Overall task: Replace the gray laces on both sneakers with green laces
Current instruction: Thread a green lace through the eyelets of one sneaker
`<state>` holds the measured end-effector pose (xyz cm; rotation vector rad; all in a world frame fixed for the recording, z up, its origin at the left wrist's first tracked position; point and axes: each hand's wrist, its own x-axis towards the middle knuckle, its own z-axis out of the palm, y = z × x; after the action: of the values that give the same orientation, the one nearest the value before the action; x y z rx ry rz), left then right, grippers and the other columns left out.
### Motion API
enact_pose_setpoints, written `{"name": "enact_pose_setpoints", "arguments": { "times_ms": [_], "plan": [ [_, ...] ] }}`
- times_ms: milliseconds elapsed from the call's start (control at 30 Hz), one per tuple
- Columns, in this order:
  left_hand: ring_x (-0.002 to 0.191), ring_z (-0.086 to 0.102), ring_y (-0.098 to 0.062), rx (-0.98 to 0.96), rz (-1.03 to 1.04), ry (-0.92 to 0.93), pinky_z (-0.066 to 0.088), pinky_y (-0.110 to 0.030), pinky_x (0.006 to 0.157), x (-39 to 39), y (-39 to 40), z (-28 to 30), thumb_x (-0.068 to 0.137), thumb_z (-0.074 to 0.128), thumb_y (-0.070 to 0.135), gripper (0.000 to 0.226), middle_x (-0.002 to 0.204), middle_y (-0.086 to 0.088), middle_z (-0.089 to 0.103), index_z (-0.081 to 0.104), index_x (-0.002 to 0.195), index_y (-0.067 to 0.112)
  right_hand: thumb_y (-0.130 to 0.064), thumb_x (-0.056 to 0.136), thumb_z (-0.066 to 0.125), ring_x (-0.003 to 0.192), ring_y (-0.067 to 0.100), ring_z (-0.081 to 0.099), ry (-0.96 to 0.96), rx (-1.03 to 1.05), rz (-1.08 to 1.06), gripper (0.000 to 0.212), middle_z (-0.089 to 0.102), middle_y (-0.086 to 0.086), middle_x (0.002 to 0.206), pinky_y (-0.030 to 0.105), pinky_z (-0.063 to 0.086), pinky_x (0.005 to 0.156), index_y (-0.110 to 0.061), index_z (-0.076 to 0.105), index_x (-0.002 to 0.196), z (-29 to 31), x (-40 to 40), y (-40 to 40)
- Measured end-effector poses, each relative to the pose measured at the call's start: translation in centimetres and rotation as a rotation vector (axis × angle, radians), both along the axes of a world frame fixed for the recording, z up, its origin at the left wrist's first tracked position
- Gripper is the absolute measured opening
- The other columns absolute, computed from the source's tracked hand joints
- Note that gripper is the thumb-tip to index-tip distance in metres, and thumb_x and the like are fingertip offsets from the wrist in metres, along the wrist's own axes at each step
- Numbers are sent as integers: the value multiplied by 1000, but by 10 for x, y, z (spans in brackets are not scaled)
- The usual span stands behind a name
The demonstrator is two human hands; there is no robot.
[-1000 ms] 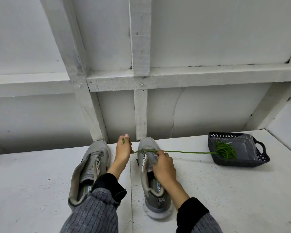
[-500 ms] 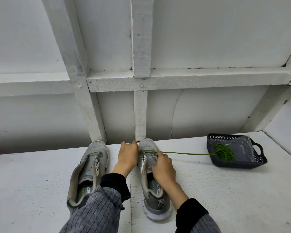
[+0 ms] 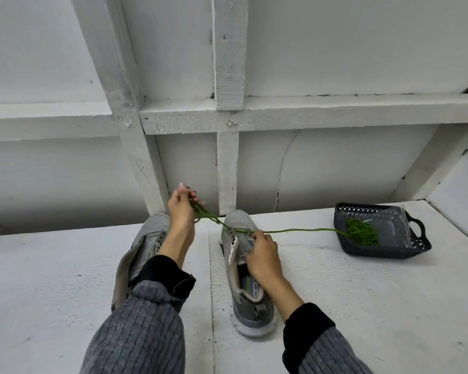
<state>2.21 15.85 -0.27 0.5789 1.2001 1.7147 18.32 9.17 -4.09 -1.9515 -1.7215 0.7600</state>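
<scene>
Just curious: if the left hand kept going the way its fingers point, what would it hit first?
Probably the white wooden post of the back wall; the left hand, gripping the green lace, points up and away. Depth is hard to judge.

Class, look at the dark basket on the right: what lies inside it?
Inside the basket lies a bundle of green lace on a gray lining; one strand runs out toward the sneaker. Anything beneath the bundle is hidden.

Left sneaker (image 3: 146, 238) half behind the forearm; both sleeves cut off by the bottom edge.
</scene>
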Motion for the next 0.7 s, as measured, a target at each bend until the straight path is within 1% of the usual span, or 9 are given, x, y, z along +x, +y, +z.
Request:
{"name": "enact_pose_setpoints", "arguments": {
  "times_ms": [33, 100, 233, 300, 367, 433, 600, 667, 700],
  "plan": [
    [54, 43, -9, 3, 35, 97, 41, -21, 48, -4, 1, 3, 104, 37, 32, 33, 65, 4, 48, 43, 75, 18, 1, 86, 52, 120, 30, 43, 21, 3, -3, 44, 48, 13, 128, 39, 42, 96, -8, 47, 128, 0, 0, 0],
    [65, 49, -15, -12, -8, 524, 40, -26, 61, -10, -1, 1, 101, 44, 37, 25, 73, 5, 51, 45, 83, 20, 3, 85, 51, 117, 31, 48, 61, 11, -14, 43, 51, 15, 125, 37, 43, 95, -6, 48, 127, 1, 1, 0],
    [106, 52, -27, -281, -527, 1534, 43, -35, 85, -5, -17, -33, 94, 52, 50, 32, 107, -2, 58, 61, 116, 29, 6, 86, 47, 106, 33, 56, 150, 12, -69, 39, 59, 16, 117, 34, 47, 84, -7, 54, 122, 4, 3, -1],
    [114, 44, -32, -308, -540, 1661, 39, -39, 93, 3, -21, -49, 96, 50, 48, 28, 116, -4, 54, 67, 111, 31, 7, 87, 44, 104, 34, 57, 172, 11, -89, 41, 60, 17, 116, 32, 46, 82, -8, 54, 123, 7, 4, -1],
    [109, 47, -33, -286, -440, 1470, 37, -40, 91, 5, -21, -57, 97, 50, 43, 21, 106, 0, 59, 68, 87, 38, 7, 88, 42, 104, 34, 58, 170, 26, -81, 41, 60, 18, 116, 29, 45, 79, -8, 54, 125, 8, 2, -1],
    [96, 56, -32, -238, -359, 1111, 42, -39, 88, 0, -18, -56, 97, 50, 32, 31, 86, 1, 64, 62, 69, 33, 6, 90, 42, 103, 33, 59, 172, 41, -60, 41, 61, 17, 116, 26, 43, 76, -8, 53, 126, 9, -5, -3],
    [75, 58, -16, -38, -3, 223, 49, -20, 64, -15, -21, -16, 104, 36, 14, 30, 82, -4, 61, 45, 75, 14, 7, 90, 41, 105, 36, 58, 107, 19, -36, 43, 58, 18, 118, 33, 46, 80, -8, 47, 130, 7, -23, -6],
    [64, 49, -16, -33, 34, 153, 48, -25, 61, -24, -23, -12, 105, 34, 18, 30, 72, -3, 49, 40, 77, 15, 6, 91, 41, 106, 36, 58, 67, 3, -31, 42, 57, 18, 119, 34, 46, 80, -8, 46, 130, 6, -25, -4],
    [62, 45, -16, -61, 13, 262, 45, -29, 61, -27, -25, -14, 105, 36, 23, 27, 70, -2, 45, 40, 79, 17, 5, 91, 41, 105, 36, 58, 50, -5, -26, 41, 57, 18, 119, 33, 46, 80, -8, 46, 129, 6, -24, -4]
  ]
}}
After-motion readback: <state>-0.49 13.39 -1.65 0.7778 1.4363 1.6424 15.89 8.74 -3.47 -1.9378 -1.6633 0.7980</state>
